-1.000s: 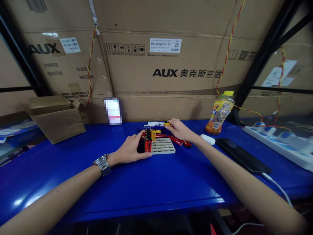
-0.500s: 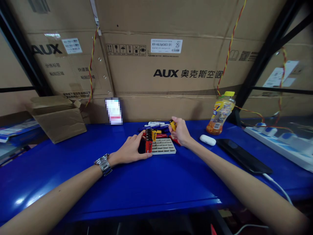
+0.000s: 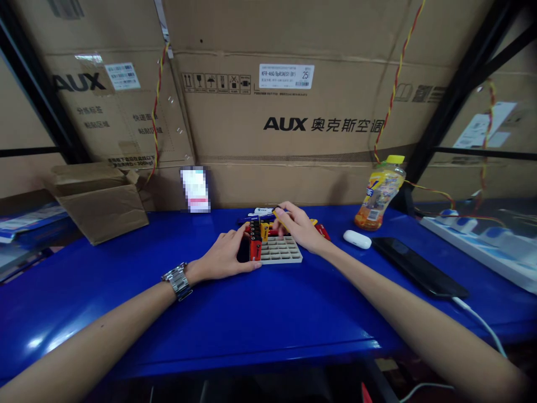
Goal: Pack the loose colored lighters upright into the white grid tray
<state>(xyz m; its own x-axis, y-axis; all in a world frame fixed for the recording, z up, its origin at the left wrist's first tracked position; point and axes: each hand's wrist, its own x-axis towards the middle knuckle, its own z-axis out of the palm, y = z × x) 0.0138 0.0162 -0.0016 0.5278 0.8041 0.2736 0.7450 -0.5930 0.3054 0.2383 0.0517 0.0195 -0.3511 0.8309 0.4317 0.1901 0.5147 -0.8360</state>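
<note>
A pale grid tray lies on the blue table with a row of red batteries upright along its left side. One yellow battery stands beside that row. My left hand is closed around the tray's left end, thumb at the near corner and fingers at the far side. Over the back of the tray, my right hand pinches a yellow battery with a black end, tilted and partly hidden by the fingers. Behind the tray, more loose batteries lie in a pile, among them a white one.
To the right are a white earbud case, a black phone on a cable, a drink bottle and a white power strip. An open cardboard box sits left; a lit phone leans against the large carton behind.
My right hand has moved left with the yellow battery, from beside the tray's right end to above its back. My left hand and the tray have stayed put.
</note>
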